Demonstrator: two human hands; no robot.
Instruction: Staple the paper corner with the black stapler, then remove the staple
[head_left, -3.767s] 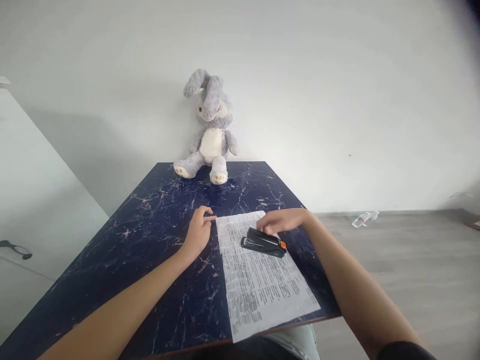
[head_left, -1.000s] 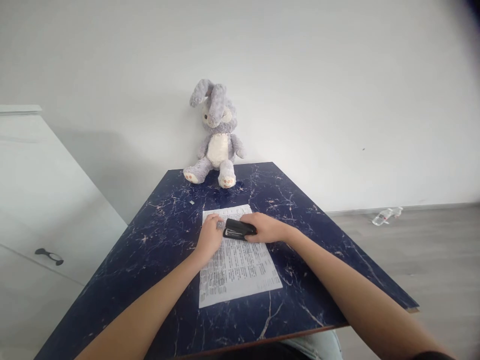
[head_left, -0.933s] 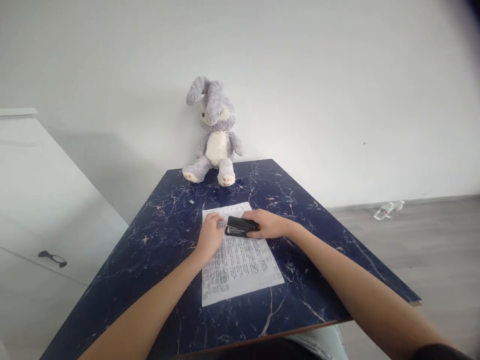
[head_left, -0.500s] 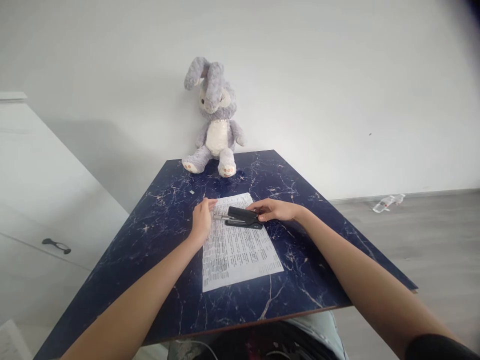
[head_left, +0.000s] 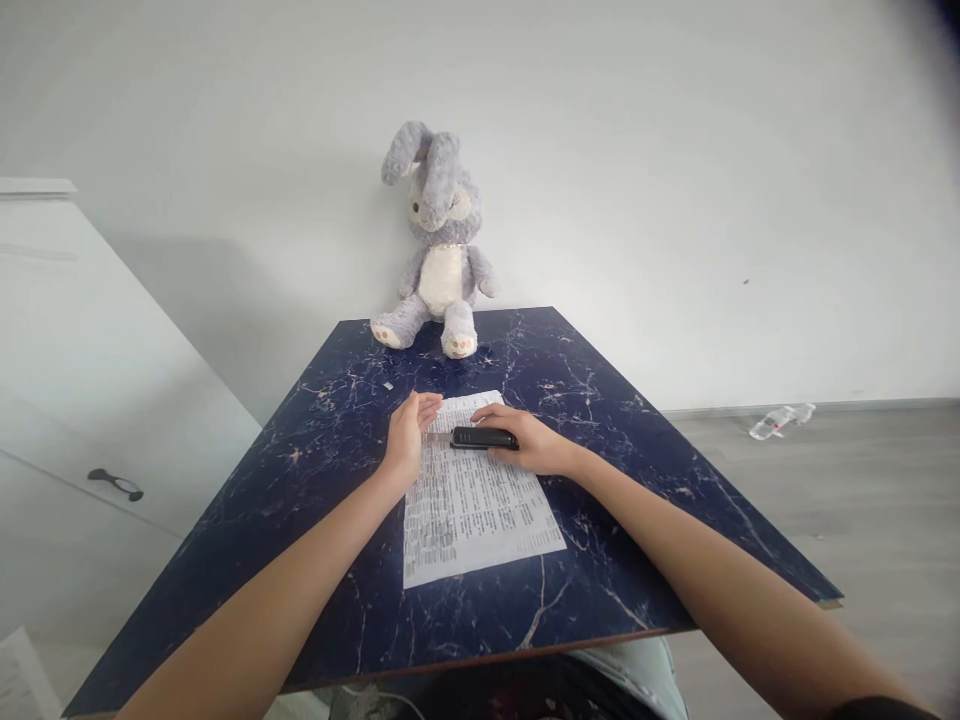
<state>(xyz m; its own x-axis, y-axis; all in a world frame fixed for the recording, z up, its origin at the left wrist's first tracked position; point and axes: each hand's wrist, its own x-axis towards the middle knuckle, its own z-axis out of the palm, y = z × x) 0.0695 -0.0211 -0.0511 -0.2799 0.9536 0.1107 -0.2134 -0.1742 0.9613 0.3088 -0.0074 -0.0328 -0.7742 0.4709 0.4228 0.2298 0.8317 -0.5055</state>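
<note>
A printed sheet of paper (head_left: 480, 525) lies on the dark blue marbled table. Over its upper part, my right hand (head_left: 529, 442) wraps the rear of a black stapler (head_left: 476, 438), thumb on the near side and fingers on the far side. A thin metal piece (head_left: 436, 437) sticks out of the stapler's left end, reaching toward my left palm. My left hand (head_left: 407, 435) stands on edge at the sheet's left side, fingers stretched out and grasping nothing; whether the palm touches the metal piece I cannot tell.
A grey plush rabbit (head_left: 442, 250) sits at the table's far end against the wall. A tiny pale scrap (head_left: 388, 386) lies left of the sheet. White cabinet with a dark handle (head_left: 115, 485) stands left; a clear plastic item (head_left: 781, 421) lies on the floor at right.
The stapler has turned from its side to top up, its body now looking closed. My right hand has shifted left and gripped farther over it. My left fingers have straightened.
</note>
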